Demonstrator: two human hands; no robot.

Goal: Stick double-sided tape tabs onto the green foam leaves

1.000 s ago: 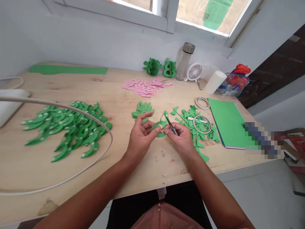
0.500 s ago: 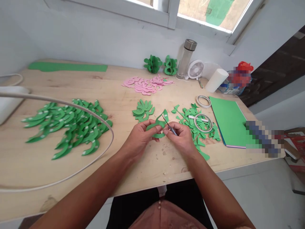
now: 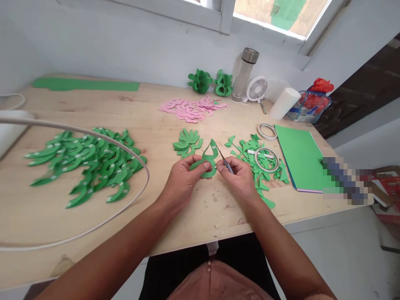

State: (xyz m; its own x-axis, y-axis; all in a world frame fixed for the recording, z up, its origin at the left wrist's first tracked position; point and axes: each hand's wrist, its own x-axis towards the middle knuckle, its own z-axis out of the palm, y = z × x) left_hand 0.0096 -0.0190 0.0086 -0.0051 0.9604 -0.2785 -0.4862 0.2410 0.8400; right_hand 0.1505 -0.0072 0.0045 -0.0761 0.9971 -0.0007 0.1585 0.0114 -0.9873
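My left hand (image 3: 186,178) pinches a curved green paper cutout (image 3: 208,158) with an opening in its upper part and a small white patch near its tip. Just right of it, my right hand (image 3: 239,177) is closed around a slim dark tool (image 3: 225,160), which looks like tweezers or small scissors, its point upward. The tool's tip stands apart from the paper. A tiny white bit shows by my right fingertips. Behind my left hand lies a small cluster of green petal shapes (image 3: 187,142).
Left, a big pile of green curved pieces (image 3: 93,158) lies under an arching white cable (image 3: 137,160). Pink cutouts (image 3: 190,109) lie behind. At right are green scraps (image 3: 250,146), tape rolls (image 3: 266,160), green sheets (image 3: 303,158), a bottle (image 3: 245,75) and a fan (image 3: 256,88).
The tool's tip has moved away from the green cutout to the right. My hands are slightly farther apart, and the cutout has turned so its opening shows more.
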